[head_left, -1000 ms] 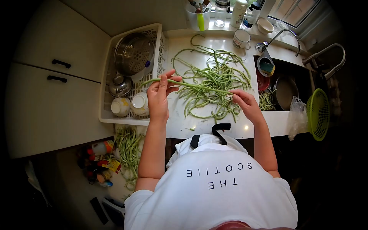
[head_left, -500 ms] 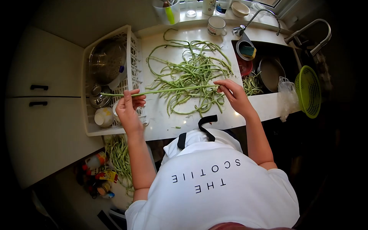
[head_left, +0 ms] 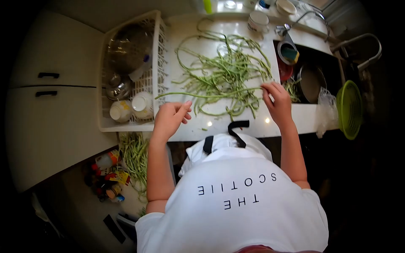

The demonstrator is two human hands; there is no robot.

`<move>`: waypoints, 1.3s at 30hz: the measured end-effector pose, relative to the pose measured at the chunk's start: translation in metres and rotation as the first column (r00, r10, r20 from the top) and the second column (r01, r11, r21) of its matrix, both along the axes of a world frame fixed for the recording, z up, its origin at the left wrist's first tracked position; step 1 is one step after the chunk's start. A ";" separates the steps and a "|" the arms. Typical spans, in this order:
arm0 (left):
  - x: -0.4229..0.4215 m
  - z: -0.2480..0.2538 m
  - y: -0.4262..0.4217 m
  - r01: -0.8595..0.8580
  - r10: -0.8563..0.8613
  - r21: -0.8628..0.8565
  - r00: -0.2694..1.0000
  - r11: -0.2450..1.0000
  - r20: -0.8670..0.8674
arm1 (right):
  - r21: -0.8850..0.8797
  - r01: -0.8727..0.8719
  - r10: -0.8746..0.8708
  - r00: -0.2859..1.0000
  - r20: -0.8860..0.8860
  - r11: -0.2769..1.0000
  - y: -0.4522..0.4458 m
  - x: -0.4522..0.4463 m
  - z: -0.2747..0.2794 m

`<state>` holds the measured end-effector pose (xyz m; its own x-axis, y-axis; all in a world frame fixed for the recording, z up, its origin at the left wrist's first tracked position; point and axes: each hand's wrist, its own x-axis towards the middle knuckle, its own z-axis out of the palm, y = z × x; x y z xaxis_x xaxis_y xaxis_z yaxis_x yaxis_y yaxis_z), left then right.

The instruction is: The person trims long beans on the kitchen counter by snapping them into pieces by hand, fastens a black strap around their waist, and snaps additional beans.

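Note:
My right hand (head_left: pixel 277 101) pinches one end of a long green bean (head_left: pixel 202 95) between thumb and fingertips. The bean stretches left over the counter, its free end by the dish rack. Just below it, my left hand (head_left: pixel 171 120) is apart from the bean, fingers loosely bent and thumb out, with nothing visible in them. Behind the held bean, a tangled heap of long beans (head_left: pixel 232 63) lies on the white counter (head_left: pixel 185 133).
A white dish rack (head_left: pixel 161 55) with bowls and a steel pot stands left. The sink at right holds a pan (head_left: pixel 312 80), cut beans (head_left: pixel 292 90) and a sponge caddy (head_left: pixel 287 46). A plastic bag (head_left: pixel 327 109) and green colander (head_left: pixel 349 109) are beside it. More beans (head_left: pixel 135 160) lie lower left.
My left hand has let go of the bean and dropped below it. The bean's left end now lies nearer the heap. My right hand still holds its end. The whole view has shifted.

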<state>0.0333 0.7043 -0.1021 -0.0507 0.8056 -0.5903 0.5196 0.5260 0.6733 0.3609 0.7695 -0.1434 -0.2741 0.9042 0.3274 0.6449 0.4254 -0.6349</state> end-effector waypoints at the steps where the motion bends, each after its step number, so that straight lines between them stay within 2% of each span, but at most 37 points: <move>1: 0.008 -0.006 -0.003 -0.006 -0.003 0.107 0.997 0.994 0.081 | 0.019 -0.078 0.076 0.995 0.071 0.997 -0.003 -0.005 0.005; 2: 0.022 -0.011 -0.002 0.010 -0.017 0.075 0.995 0.997 0.098 | 0.085 -0.190 0.183 0.979 0.087 0.978 -0.005 -0.012 0.007; 3: 0.041 -0.016 0.000 0.026 -0.067 0.433 0.995 0.901 0.080 | 0.110 -0.276 0.259 0.955 0.147 0.955 -0.008 -0.021 0.009; 4: 0.057 -0.023 0.003 0.031 -0.100 0.736 0.994 0.676 0.050 | 0.149 -0.338 0.312 0.934 0.173 0.929 -0.012 -0.031 0.010; 5: 0.069 -0.031 0.006 0.029 -0.108 0.723 0.992 0.690 0.063 | 0.138 -0.380 0.350 0.915 0.203 0.915 -0.016 -0.039 0.012; 6: 0.080 -0.037 0.009 0.143 -0.221 0.786 0.975 0.601 -0.008 | 0.199 -0.393 0.363 0.916 0.170 0.898 -0.017 -0.048 0.014; 8: 0.089 -0.036 0.007 0.245 -0.326 0.835 0.942 0.492 -0.084 | 0.201 -0.402 0.376 0.914 0.154 0.893 -0.021 -0.055 0.014; 9: 0.092 -0.025 0.002 0.193 -0.298 0.642 0.953 0.742 0.058 | 0.195 -0.398 0.372 0.915 0.154 0.897 -0.021 -0.054 0.015; 10: 0.094 -0.015 -0.001 0.146 -0.228 0.377 0.957 0.915 0.181 | 0.206 -0.389 0.353 0.916 0.193 0.898 -0.022 -0.052 0.015; 12: 0.100 -0.013 -0.002 0.165 -0.237 0.386 0.960 0.908 0.147 | 0.213 -0.378 0.329 0.915 0.231 0.901 -0.024 -0.050 0.012; 14: 0.103 -0.021 -0.005 0.281 -0.285 0.466 0.957 0.839 -0.064 | 0.217 -0.336 0.288 0.931 0.222 0.917 -0.028 -0.049 0.006; 15: 0.103 -0.023 -0.005 0.280 -0.284 0.467 0.957 0.839 -0.062 | 0.217 -0.336 0.288 0.931 0.224 0.916 -0.029 -0.049 0.004; 17: 0.103 -0.026 -0.003 0.292 -0.325 0.481 0.946 0.826 -0.017 | 0.042 -0.268 0.262 0.959 0.107 0.963 -0.034 -0.048 0.002; 18: 0.103 -0.029 -0.003 0.291 -0.323 0.484 0.946 0.825 -0.019 | 0.045 -0.269 0.263 0.959 0.108 0.962 -0.035 -0.048 0.002; 19: 0.103 -0.032 -0.004 0.280 -0.337 0.542 0.941 0.792 0.006 | -0.289 -0.209 0.153 0.966 -0.207 0.934 -0.037 -0.049 0.002; 20: 0.103 -0.034 -0.005 0.268 -0.354 0.597 0.935 0.756 0.028 | -0.588 -0.235 -0.069 0.892 -0.447 0.774 -0.039 -0.049 0.000; 21: 0.104 -0.030 -0.004 0.271 -0.356 0.599 0.934 0.754 0.025 | -0.656 -0.337 -0.112 0.833 -0.543 0.675 -0.033 -0.044 -0.007; 22: 0.105 -0.024 -0.004 0.189 -0.315 0.559 0.939 0.807 0.138 | -0.653 -0.336 -0.113 0.831 -0.545 0.678 -0.031 -0.039 -0.010; 23: 0.105 -0.020 -0.004 0.110 -0.266 0.507 0.932 0.855 0.247 | -0.621 -0.327 -0.189 0.763 -0.618 0.712 -0.028 -0.035 -0.012; 24: 0.103 -0.019 -0.004 0.113 -0.270 0.508 0.931 0.854 0.246 | -0.591 -0.311 -0.258 0.683 -0.684 0.744 -0.025 -0.032 -0.010; 25: 0.099 -0.018 -0.004 -0.030 -0.176 0.471 0.904 0.882 0.389 | -0.540 -0.196 -0.215 0.767 -0.605 0.819 -0.019 -0.018 -0.012; 26: 0.095 -0.017 -0.004 -0.170 -0.079 0.411 0.849 0.896 0.523 | -0.405 -0.038 -0.159 0.884 -0.440 0.913 -0.009 0.003 -0.020; 27: 0.088 -0.004 -0.004 -0.174 -0.063 0.375 0.838 0.911 0.541 | -0.167 0.118 -0.159 0.952 -0.262 0.979 -0.002 0.019 -0.019; 28: 0.085 0.000 -0.003 -0.174 -0.063 0.374 0.838 0.911 0.542 | 0.033 0.163 -0.166 0.976 0.139 0.986 0.005 0.041 -0.013; 30: 0.079 0.004 -0.002 -0.316 0.004 0.237 0.607 0.919 0.795 | 0.178 0.300 -0.347 0.856 0.384 0.937 0.002 0.046 -0.016; 31: 0.077 0.007 -0.002 -0.286 -0.040 0.226 0.537 0.931 0.842 | -0.032 0.155 -0.146 0.972 0.182 0.987 0.005 0.046 -0.016; 32: 0.081 0.008 0.000 -0.284 -0.041 0.226 0.536 0.932 0.843 | -0.244 -0.003 0.002 1.000 -0.003 0.970 0.001 0.040 -0.017; 33: 0.088 0.009 0.000 -0.305 -0.082 0.266 0.504 0.915 0.860 | -0.412 -0.192 0.109 0.970 -0.215 0.891 -0.008 0.019 -0.008; 35: 0.096 0.013 0.003 -0.323 -0.130 0.307 0.470 0.895 0.873 | -0.457 -0.570 0.255 0.772 -0.582 0.683 -0.029 -0.031 0.015; 37: 0.096 0.020 0.006 -0.403 -0.133 0.282 0.360 0.871 0.924 | -0.409 -0.712 0.313 0.648 -0.694 0.571 -0.037 -0.057 0.011; 38: 0.085 0.017 0.011 -0.440 -0.228 0.367 0.336 0.820 0.914 | -0.381 -0.775 0.329 0.581 -0.744 0.505 -0.042 -0.070 0.010; 39: 0.073 0.021 0.013 -0.503 -0.223 0.381 0.346 0.776 0.911 | -0.473 -0.725 0.290 0.655 -0.698 0.500 -0.037 -0.067 0.014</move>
<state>0.1062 0.7174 -0.0809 0.0449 0.9847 0.1681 -0.6183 -0.1048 0.7789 0.2940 0.7329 -0.1296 -0.7662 0.6398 -0.0601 -0.0208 -0.1181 -0.9928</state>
